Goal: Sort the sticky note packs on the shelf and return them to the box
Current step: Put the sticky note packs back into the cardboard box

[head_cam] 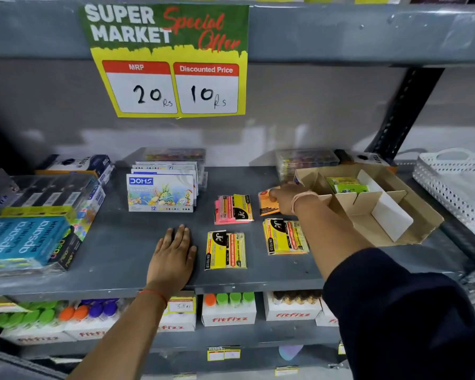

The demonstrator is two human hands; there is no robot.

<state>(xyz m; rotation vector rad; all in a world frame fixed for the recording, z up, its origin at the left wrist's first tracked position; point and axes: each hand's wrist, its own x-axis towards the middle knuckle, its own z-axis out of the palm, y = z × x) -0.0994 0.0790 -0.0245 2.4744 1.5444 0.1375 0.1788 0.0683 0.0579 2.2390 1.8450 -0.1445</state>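
four sticky note piles lie on the shelf (121, 242), all left of the cardboard box (412, 215): a pink pile (232, 209), a yellow pile (225, 250), a mixed pile (284, 237), and an orange pack (266, 205) nearest the box. inside the box sits a green pack (343, 185). the right hand (285, 197) pinches the orange pack's edge; the left hand (173, 256) lies flat and released on the shelf, left of the piles. held by one edge only, the pack could slip, or snag the box's near flap and land in the wrong compartment.

Even indoor light, soft shadows, wide-angle edge bending, slight blur.
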